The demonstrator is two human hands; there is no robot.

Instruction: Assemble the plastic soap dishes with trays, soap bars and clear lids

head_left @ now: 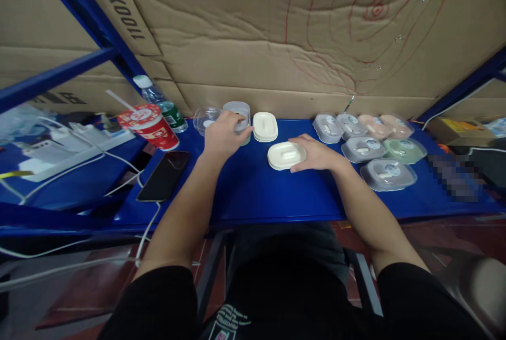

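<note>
Two bare hands work at a blue table [253, 197], seen from the head camera. The right hand [318, 152] is clamped on the front cream piece [285, 155], an oblong form with a raised bar on top; the thumb lies along its near side, the fingers along the far side. The rear cream piece [265, 125], of similar form, lies just behind and to the left, with no hand visibly holding it. The left hand [222, 134] is bent over a grey container [236, 106], thumb and forefinger apart; whether its fingers touch the container cannot be told. A clear plastic cover [203, 118] lies beside that container. Well to the right, clear-covered boxes [388, 175] stand in three rows.

The step in hand appears to be positioning the front cream piece while the left hand reaches to the container. The next move, by this reading, calls for a steady right-hand hold and a sure left-hand grip on the container's rim.
</note>
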